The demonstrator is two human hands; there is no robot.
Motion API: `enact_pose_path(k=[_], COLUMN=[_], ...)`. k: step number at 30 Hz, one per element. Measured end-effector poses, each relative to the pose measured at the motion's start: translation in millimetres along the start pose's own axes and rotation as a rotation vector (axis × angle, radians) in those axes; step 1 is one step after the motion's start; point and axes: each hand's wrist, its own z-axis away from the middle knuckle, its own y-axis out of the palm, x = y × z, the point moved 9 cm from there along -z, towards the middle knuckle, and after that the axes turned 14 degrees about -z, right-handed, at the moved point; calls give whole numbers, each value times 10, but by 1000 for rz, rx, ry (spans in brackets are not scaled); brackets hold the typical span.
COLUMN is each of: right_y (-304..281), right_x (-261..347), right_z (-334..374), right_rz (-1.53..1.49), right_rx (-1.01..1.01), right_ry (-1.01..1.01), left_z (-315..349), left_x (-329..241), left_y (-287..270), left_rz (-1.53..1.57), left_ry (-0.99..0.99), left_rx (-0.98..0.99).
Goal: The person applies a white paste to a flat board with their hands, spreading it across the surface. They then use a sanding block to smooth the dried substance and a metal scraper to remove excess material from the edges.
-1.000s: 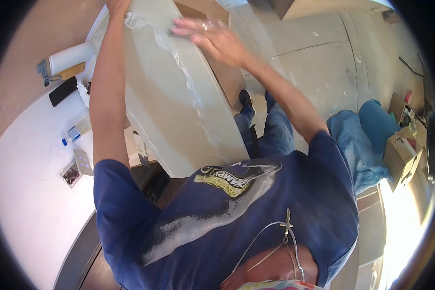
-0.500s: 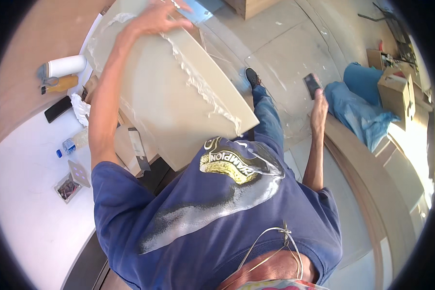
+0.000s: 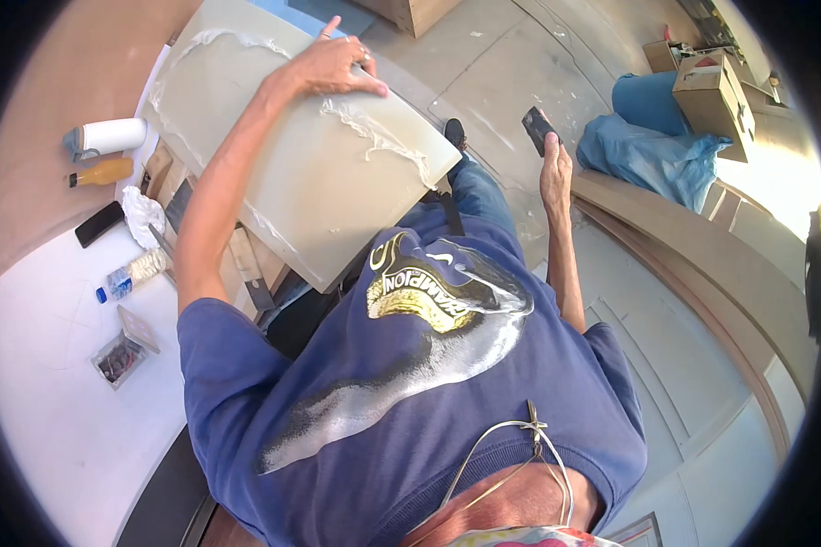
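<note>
Closer to the pale panel [image 3: 310, 164] than half a second ago, the right hand [image 3: 555, 173] holds a dark block [image 3: 535, 126] in a closed grip, apart from the panel's right edge; the left hand [image 3: 337, 68], partly cut off by the upper border in that earlier view, now shows whole at the panel's far right edge. That panel slants in front of the person, its near corner close by the navy shirt [image 3: 483, 401], and ragged whitish strips [image 3: 374, 141] run along its margins. Left thumb and forefinger are spread wide with the other fingers curled, holding nothing that shows; how hard they press I cannot tell. The step in hand looks like tending the panel's surface, with the block lifted clear, and the next move seems to call for a steadied panel and a level block. Left of the panel, on a white tabletop [image 3: 41, 365], are crumpled white paper [image 3: 143, 217], a smartphone [image 3: 99, 224], a clear plastic bottle [image 3: 123, 281] and a small open-lidded box [image 3: 120, 357]; off its left corner lie a white roll [image 3: 114, 136] and an amber bottle [image 3: 103, 172]. Right of the panel, beyond the block, sit a blue plastic bag [image 3: 652, 155], a blue roll [image 3: 648, 100] and a cardboard box [image 3: 716, 96].
</note>
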Motion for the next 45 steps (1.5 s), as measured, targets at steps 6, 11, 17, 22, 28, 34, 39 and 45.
enact_pose_path(k=[6,11,17,22,28,34,39,45], right_y=[188,668,1449,1734,2737,3984,2940,3911], right_x=[-51,211,758,752,1022,1273,970,1339], right_z=[12,-117,-65,29,-345,-523,160,-200], right_rz=[-32,-122,-85,91,64,47,177,79], right_rx=[86,290,778,1208,1412,1429,1602,1533], right_ry=[28,-102,-438,-688,-779,-808,-826,-846], left_z=[-115,42,733,1605,1924,2494,2737,2615], left_x=[-344,328,1238,1628,1546,2011,1958,1947], left_y=[43,-155,-389,170,310,656,689,643], left_rz=[34,-8,-97,-119,-236,-126,-119,-177], left_ry=[47,-120,-440,-878,-1197,-1316,-1369,-1319], left_rx=[70,-91,-579,-863,-880,-828,-760,-784])
